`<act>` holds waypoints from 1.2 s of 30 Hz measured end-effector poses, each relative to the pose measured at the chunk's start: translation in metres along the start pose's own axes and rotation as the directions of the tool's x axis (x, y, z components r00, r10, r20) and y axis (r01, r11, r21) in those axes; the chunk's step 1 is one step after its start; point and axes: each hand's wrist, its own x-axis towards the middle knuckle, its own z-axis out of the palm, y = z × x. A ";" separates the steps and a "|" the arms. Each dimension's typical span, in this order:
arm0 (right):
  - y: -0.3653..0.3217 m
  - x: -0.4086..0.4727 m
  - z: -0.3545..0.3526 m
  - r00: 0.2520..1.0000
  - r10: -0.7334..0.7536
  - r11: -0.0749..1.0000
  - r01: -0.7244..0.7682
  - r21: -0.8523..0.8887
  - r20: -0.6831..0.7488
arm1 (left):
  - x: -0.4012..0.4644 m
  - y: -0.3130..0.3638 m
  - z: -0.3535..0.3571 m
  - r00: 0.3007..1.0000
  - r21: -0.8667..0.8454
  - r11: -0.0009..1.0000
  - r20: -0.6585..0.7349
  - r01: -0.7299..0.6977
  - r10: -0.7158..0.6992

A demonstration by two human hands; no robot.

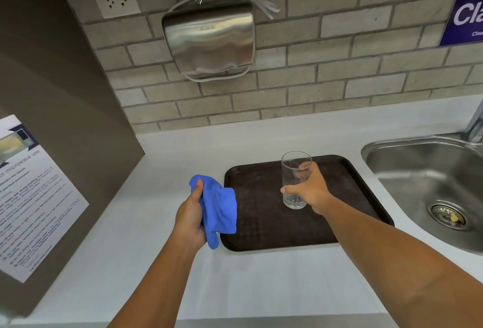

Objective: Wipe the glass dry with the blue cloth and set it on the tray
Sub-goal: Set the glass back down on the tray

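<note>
A clear drinking glass (pixel 293 170) stands upright on the dark brown tray (pixel 256 212), near the tray's middle. My right hand (pixel 311 189) is wrapped around the glass from the right, thumb across its front. My left hand (pixel 190 215) is shut on a crumpled blue cloth (pixel 220 207), held just above the counter at the tray's left edge. The cloth hangs down over the tray's left rim and is apart from the glass.
A steel sink (pixel 428 186) with a drain lies right of the tray, its tap (pixel 475 123) at the far right. A hand dryer (pixel 209 40) and a socket (pixel 116 0) are on the brick wall. A brown panel with a notice (pixel 31 191) stands left on the white counter (pixel 162 275).
</note>
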 end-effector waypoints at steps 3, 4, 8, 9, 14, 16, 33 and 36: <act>0.001 0.001 0.001 1.000 0.002 1.000 -0.002 -0.020 0.006 | -0.001 0.000 0.002 1.000 0.009 1.000 0.003 0.013 -0.013; 0.001 0.001 0.001 1.000 0.000 1.000 0.000 -0.026 0.008 | -0.001 0.000 0.003 1.000 0.014 1.000 0.003 0.014 -0.014; 0.003 0.002 0.001 1.000 0.002 0.999 -0.002 -0.038 0.003 | -0.001 -0.001 0.006 1.000 0.022 1.000 0.012 0.009 -0.009; 0.003 0.002 0.001 1.000 0.003 0.999 -0.003 -0.042 0.005 | -0.001 -0.002 0.008 1.000 0.017 1.000 0.014 0.008 -0.009; 0.004 0.001 0.002 1.000 0.003 0.999 -0.003 -0.044 0.013 | -0.003 -0.002 0.009 1.000 0.041 0.999 0.029 -0.006 0.004; 0.005 0.001 0.002 1.000 -0.003 0.999 0.003 -0.047 0.010 | -0.004 -0.001 0.010 0.999 0.038 0.999 0.042 -0.005 0.004; 0.000 -0.005 -0.002 1.000 0.015 1.000 -0.015 -0.001 0.025 | -0.005 -0.006 0.012 0.999 -0.001 1.000 0.047 0.009 -0.009; -0.007 -0.028 0.003 0.991 -0.034 0.997 0.042 0.059 -0.128 | -0.003 -0.007 0.014 0.999 0.021 1.000 0.033 -0.005 0.004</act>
